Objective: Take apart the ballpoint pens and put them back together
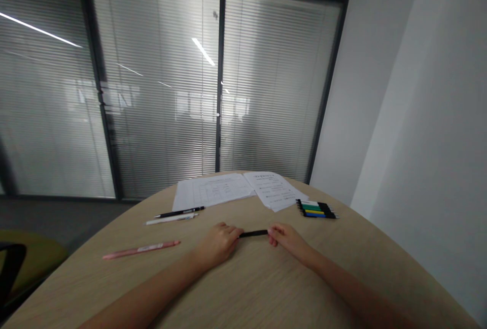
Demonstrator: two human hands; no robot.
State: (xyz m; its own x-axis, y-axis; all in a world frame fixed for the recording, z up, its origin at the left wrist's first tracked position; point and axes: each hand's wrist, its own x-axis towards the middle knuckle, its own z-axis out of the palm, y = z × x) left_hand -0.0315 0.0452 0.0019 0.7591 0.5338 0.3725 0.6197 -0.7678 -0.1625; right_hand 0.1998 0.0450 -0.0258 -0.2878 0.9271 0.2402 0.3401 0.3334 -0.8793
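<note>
A slim black pen (253,233) lies crosswise between my hands, its ends hidden in my fingers. My left hand (216,245) is shut on one end, and my right hand (287,240) pinches the other. Both hands rest low over the light wood table (251,288). To the left of my left hand lies a pink pen (140,250). Farther ahead are a black mechanical pencil (179,212) and a white pen (170,219).
Printed papers (239,189) lie at the table's far edge. A row of several coloured pens (317,209) sits at the right. The curved table edge runs close to a grey wall and a glass partition with blinds. A dark chair (11,268) stands at the left.
</note>
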